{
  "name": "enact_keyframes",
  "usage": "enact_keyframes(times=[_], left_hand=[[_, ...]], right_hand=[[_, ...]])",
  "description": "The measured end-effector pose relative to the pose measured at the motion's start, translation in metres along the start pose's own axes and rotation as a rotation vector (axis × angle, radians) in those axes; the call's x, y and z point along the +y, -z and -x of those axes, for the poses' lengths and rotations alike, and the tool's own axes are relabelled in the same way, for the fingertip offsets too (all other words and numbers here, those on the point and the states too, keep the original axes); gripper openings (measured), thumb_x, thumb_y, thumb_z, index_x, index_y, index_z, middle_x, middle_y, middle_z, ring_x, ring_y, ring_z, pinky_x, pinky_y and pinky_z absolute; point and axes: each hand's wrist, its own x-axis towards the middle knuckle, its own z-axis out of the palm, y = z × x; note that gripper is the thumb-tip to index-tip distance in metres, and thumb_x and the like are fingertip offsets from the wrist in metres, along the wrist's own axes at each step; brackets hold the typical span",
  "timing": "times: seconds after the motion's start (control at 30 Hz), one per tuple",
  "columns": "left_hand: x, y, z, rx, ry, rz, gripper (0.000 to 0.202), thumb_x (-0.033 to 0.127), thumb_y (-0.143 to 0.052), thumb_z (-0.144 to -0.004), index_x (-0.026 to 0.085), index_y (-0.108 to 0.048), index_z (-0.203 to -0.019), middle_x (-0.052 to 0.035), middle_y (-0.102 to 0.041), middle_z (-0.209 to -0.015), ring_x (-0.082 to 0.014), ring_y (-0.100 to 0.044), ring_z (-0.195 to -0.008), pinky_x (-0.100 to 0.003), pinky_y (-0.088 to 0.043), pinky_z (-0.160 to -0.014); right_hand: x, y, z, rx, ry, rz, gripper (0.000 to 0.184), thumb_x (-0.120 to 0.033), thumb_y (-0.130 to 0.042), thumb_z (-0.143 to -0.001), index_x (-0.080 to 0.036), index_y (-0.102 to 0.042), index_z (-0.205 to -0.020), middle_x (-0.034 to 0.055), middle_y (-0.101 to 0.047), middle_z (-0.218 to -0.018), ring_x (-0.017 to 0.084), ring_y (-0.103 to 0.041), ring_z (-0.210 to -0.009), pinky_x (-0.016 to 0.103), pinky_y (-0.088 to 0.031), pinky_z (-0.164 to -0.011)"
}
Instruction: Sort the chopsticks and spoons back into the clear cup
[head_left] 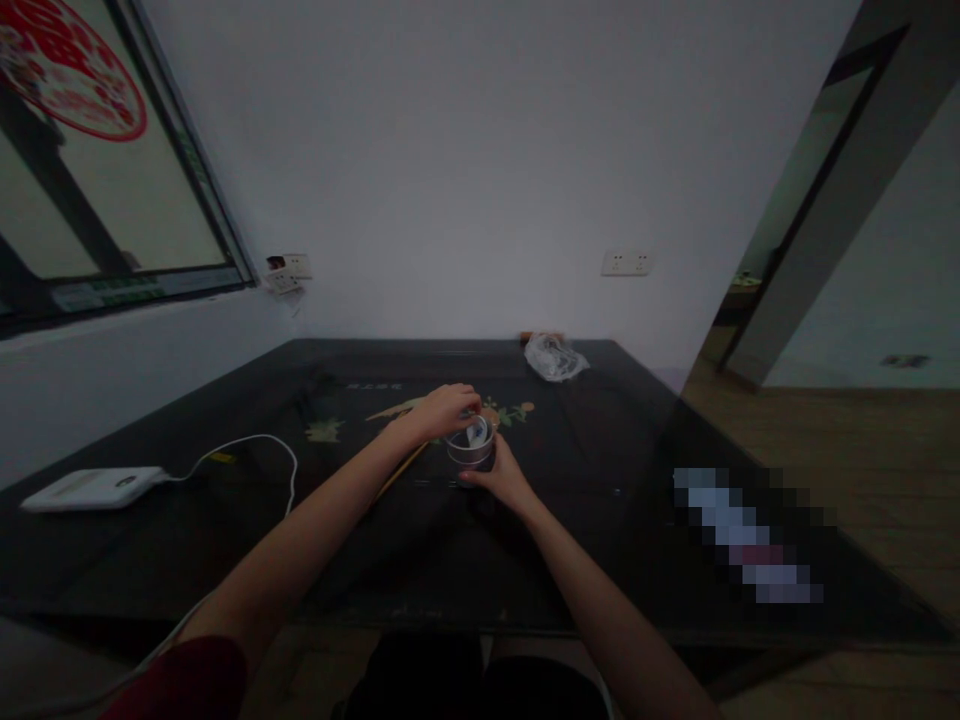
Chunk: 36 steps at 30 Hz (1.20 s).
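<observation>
Cup (469,456) on table (592,530); right hand (501,477) grasping its side from 4 o'clock; left hand (448,404) at rim's 11 o'clock, cannot tell if gripping white item (477,432) inside; step seems handling contents; next move calls for steady cup

The light is dim (edges stretched), fine detail apparently soft.
</observation>
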Motion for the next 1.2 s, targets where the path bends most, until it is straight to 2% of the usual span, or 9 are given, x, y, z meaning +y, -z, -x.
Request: enact_keyframes(times=[0.23, 0.47, 0.57, 0.67, 0.8, 0.93, 1.0, 1.1, 1.2], left_hand=[[0.003, -0.002, 0.003, 0.006, -0.035, -0.056, 0.018, 0.03, -0.057, -0.085, 0.017, -0.062, -0.097, -0.0064, -0.061, -0.1, -0.0184, -0.056, -0.093, -0.027, -0.04, -0.08], [0.003, -0.009, 0.004, 0.046, -0.093, -0.102, 0.015, 0.031, -0.059, -0.084, 0.018, -0.062, -0.092, -0.0055, -0.063, -0.097, -0.0183, -0.057, -0.09, -0.027, -0.04, -0.077], [0.007, -0.005, 0.005, 0.033, -0.098, -0.109, 0.013, 0.029, -0.059, -0.084, 0.018, -0.062, -0.089, -0.0045, -0.065, -0.091, -0.0179, -0.059, -0.086, -0.027, -0.04, -0.076], [0.01, 0.004, 0.008, 0.033, -0.047, -0.074, 0.011, 0.028, -0.059, -0.084, 0.017, -0.063, -0.086, -0.0031, -0.066, -0.081, -0.0161, -0.06, -0.079, -0.027, -0.04, -0.074], [0.006, 0.024, 0.018, 0.177, 0.051, 0.187, 0.018, 0.034, -0.057, -0.085, 0.016, -0.063, -0.082, -0.0017, -0.067, -0.077, -0.0127, -0.06, -0.07, -0.022, -0.042, -0.065], [-0.015, 0.047, 0.036, 0.45, 0.2, 0.467, 0.024, 0.038, -0.06, -0.08, 0.014, -0.062, -0.077, -0.0028, -0.068, -0.076, -0.0121, -0.06, -0.069, -0.023, -0.046, -0.067], [-0.032, 0.051, 0.048, 0.569, 0.308, 0.604, 0.026, 0.039, -0.063, -0.077, 0.014, -0.06, -0.076, -0.0033, -0.068, -0.075, -0.0128, -0.062, -0.068, -0.023, -0.049, -0.067], [-0.064, 0.036, 0.071, 0.7, 0.483, 0.765, 0.024, 0.035, -0.066, -0.074, 0.013, -0.06, -0.08, -0.0028, -0.068, -0.074, -0.0127, -0.063, -0.067, -0.023, -0.051, -0.067], [-0.093, 0.0, 0.098, 0.739, 0.713, 0.933, 0.03, 0.027, -0.065, -0.072, 0.014, -0.06, -0.099, -0.0016, -0.068, -0.074, -0.0123, -0.064, -0.062, -0.023, -0.052, -0.063]], right_hand=[[-0.012, -0.001, 0.004, -0.033, 0.026, -0.053, 0.084, -0.028, -0.08, -0.054, -0.019, -0.041, -0.128, 0.0099, -0.056, -0.126, 0.025, -0.052, -0.118, 0.039, -0.038, -0.101], [-0.006, -0.003, 0.002, -0.027, 0.041, -0.07, 0.085, -0.027, -0.081, -0.053, -0.018, -0.041, -0.127, 0.0108, -0.055, -0.127, 0.026, -0.051, -0.119, 0.039, -0.038, -0.102], [-0.008, -0.003, 0.003, -0.023, 0.031, -0.064, 0.084, -0.028, -0.081, -0.052, -0.017, -0.043, -0.126, 0.011, -0.056, -0.125, 0.026, -0.053, -0.117, 0.039, -0.039, -0.101], [-0.013, -0.001, 0.004, -0.022, 0.015, -0.051, 0.084, -0.027, -0.081, -0.052, -0.016, -0.043, -0.127, 0.012, -0.057, -0.125, 0.026, -0.053, -0.117, 0.039, -0.039, -0.101], [-0.019, 0.001, 0.006, -0.026, -0.003, -0.043, 0.083, -0.027, -0.08, -0.053, -0.016, -0.043, -0.126, 0.0124, -0.057, -0.125, 0.026, -0.053, -0.117, 0.04, -0.039, -0.1], [-0.02, 0.001, 0.007, -0.025, -0.014, -0.041, 0.079, -0.028, -0.08, -0.053, -0.014, -0.045, -0.123, 0.0136, -0.058, -0.123, 0.026, -0.054, -0.115, 0.039, -0.039, -0.1], [-0.019, 0.001, 0.007, -0.017, -0.013, -0.037, 0.078, -0.028, -0.081, -0.052, -0.014, -0.046, -0.121, 0.0134, -0.059, -0.121, 0.026, -0.055, -0.114, 0.039, -0.04, -0.1], [-0.017, 0.001, 0.006, -0.019, -0.011, -0.035, 0.076, -0.029, -0.081, -0.052, -0.015, -0.047, -0.118, 0.0131, -0.059, -0.12, 0.026, -0.055, -0.113, 0.039, -0.041, -0.098], [-0.016, 0.001, 0.007, -0.028, -0.015, -0.032, 0.074, -0.03, -0.081, -0.053, -0.014, -0.048, -0.118, 0.0133, -0.06, -0.119, 0.026, -0.056, -0.111, 0.039, -0.042, -0.097]])
